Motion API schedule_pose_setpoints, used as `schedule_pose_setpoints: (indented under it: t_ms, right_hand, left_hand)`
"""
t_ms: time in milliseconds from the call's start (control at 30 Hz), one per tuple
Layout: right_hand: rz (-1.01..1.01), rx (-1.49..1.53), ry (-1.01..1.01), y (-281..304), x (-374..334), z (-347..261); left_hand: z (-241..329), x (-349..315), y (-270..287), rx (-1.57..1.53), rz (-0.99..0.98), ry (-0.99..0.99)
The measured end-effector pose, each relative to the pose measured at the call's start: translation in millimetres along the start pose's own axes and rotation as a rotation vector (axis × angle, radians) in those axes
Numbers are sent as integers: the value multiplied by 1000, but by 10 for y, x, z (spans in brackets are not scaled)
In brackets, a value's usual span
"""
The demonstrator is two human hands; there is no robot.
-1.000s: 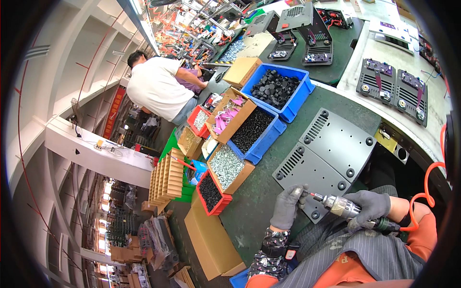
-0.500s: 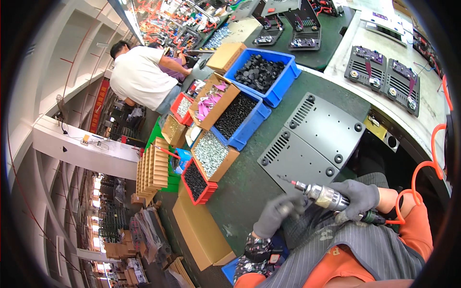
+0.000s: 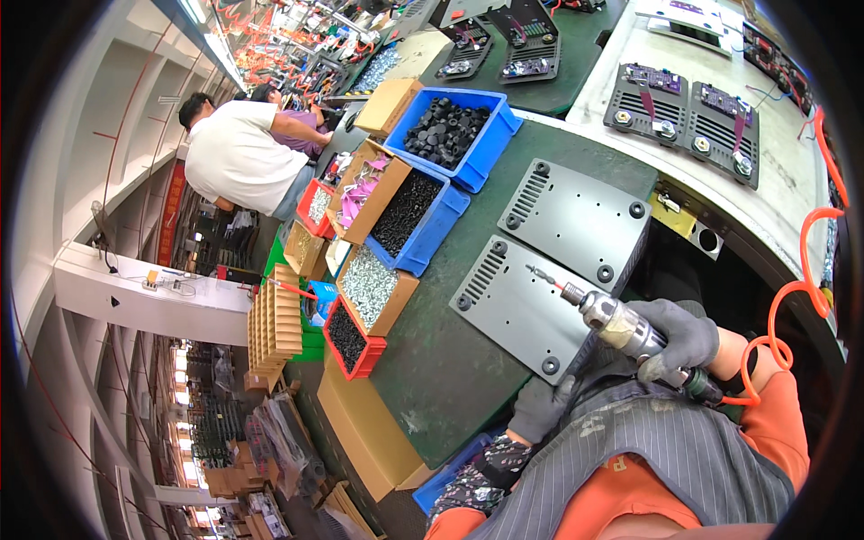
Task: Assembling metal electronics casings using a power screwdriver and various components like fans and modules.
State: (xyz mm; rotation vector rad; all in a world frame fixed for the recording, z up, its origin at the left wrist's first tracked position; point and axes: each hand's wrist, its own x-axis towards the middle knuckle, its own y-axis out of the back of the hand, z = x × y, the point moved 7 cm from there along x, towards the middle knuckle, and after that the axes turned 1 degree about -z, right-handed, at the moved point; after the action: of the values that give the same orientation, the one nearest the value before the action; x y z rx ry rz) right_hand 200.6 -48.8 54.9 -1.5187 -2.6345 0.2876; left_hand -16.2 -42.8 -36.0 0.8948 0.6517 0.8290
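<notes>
My right hand (image 3: 673, 340), in a grey glove, is wrapped round an air screwdriver (image 3: 621, 326). Its bit points up and left over the nearer grey metal panel (image 3: 517, 310); whether the tip touches is unclear. At that panel's near edge is my gloved left hand (image 3: 540, 409), closed against the edge, some fingers hidden. The panel has slots at one end and round black feet at its corners. Beyond it lies a second, similar grey panel (image 3: 580, 220), with a narrow gap between the two.
Left of the panels stand blue bins (image 3: 481, 162) of black parts, a carton of silver screws (image 3: 367, 286) and a red bin (image 3: 355, 346) of black screws. An orange coiled hose (image 3: 804, 247) runs along the right. Circuit-board assemblies (image 3: 679, 117) lie on the white bench. A person (image 3: 243, 148) works beyond.
My left hand has moved from near the screwdriver's tip down to the nearer panel's edge. The two panels now stand apart. The screwdriver has moved up over the nearer panel, and the view has shifted.
</notes>
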Motion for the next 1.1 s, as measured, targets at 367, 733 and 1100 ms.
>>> schedule_pose_setpoints:
  t_ms: [367, 733, 1100]
  right_hand:
    - [57, 89, -28, 94, -263, -132]
    - [78, -79, -170, 34, -158, -107]
    - [86, -103, -245, 26, -9, -178]
  left_hand:
    - [876, 565, 1797, 461, 195, -215]
    - [706, 973, 1661, 538, 50, -68]
    - [648, 989, 1655, 506, 54, -78]
